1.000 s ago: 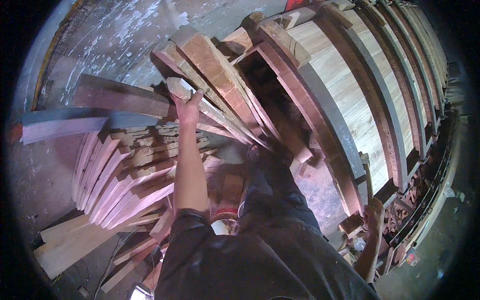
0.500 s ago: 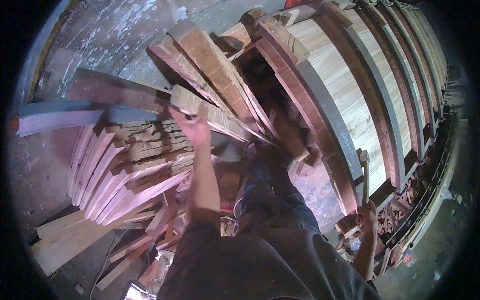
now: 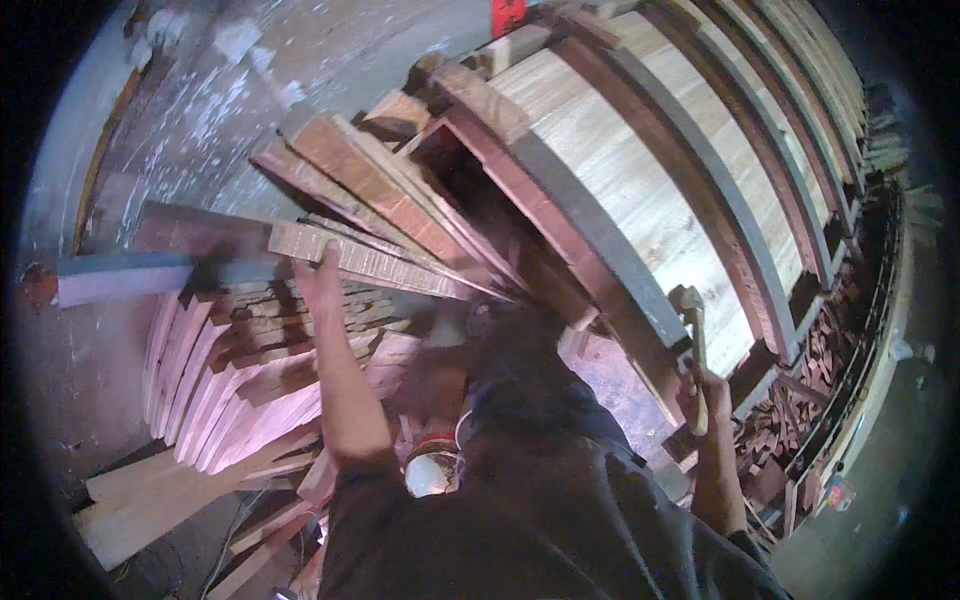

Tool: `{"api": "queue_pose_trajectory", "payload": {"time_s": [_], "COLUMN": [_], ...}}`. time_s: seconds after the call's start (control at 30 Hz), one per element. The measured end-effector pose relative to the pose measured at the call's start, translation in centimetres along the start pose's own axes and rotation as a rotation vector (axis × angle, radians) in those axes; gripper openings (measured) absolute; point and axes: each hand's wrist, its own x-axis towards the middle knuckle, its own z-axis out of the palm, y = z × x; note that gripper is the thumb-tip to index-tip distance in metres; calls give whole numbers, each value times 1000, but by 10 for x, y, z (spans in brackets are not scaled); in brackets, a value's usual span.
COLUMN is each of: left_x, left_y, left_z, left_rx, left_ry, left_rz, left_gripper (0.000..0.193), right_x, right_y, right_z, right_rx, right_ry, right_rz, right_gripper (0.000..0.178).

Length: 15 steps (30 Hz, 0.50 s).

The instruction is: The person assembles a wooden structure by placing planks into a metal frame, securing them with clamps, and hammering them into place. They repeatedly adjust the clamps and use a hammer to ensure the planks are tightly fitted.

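Note:
My left hand (image 3: 318, 285) grips the edge of a pale, rough-faced wooden plank (image 3: 375, 262), thumb on top. The plank leans among several upright boards, and its lower end comes down near my feet. My right hand (image 3: 713, 398), low on the right, is closed around the pale handle of a hammer (image 3: 697, 335). The hammer's head points up, in front of a large curved wooden form (image 3: 620, 130) of light planks and dark ribs. Just left of the form, reddish-brown boards (image 3: 375, 180) stand fanned out. The fingers under the plank are partly hidden.
Beside my left forearm is a stack of curved wooden pieces (image 3: 225, 380). Long boards (image 3: 160, 500) lie below it. A bucket (image 3: 430, 470) with something white in it stands by my legs. Wood scraps (image 3: 800, 420) fill the strip at right, beyond the form.
My left hand has moved left and slightly down with the plank, which now lies flatter against the other boards. My right hand and the hammer have shifted slightly up and left. The view has turned somewhat.

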Motion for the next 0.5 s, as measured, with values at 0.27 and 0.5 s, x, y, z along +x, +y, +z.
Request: {"api": "queue_pose_trajectory", "payload": {"time_s": [0.27, 0.5], "left_x": [-71, -140], "left_y": [40, -8], "left_z": [-42, -32], "left_rx": [67, -429], "left_ry": [243, 234], "left_rz": [-200, -368], "left_gripper": [74, 61], "right_x": [46, 79], "right_y": [-86, -230], "right_z": [-18, 121], "right_rx": [-113, -382], "right_ry": [-92, 208], "right_rz": [-330, -798], "right_gripper": [26, 18]}}
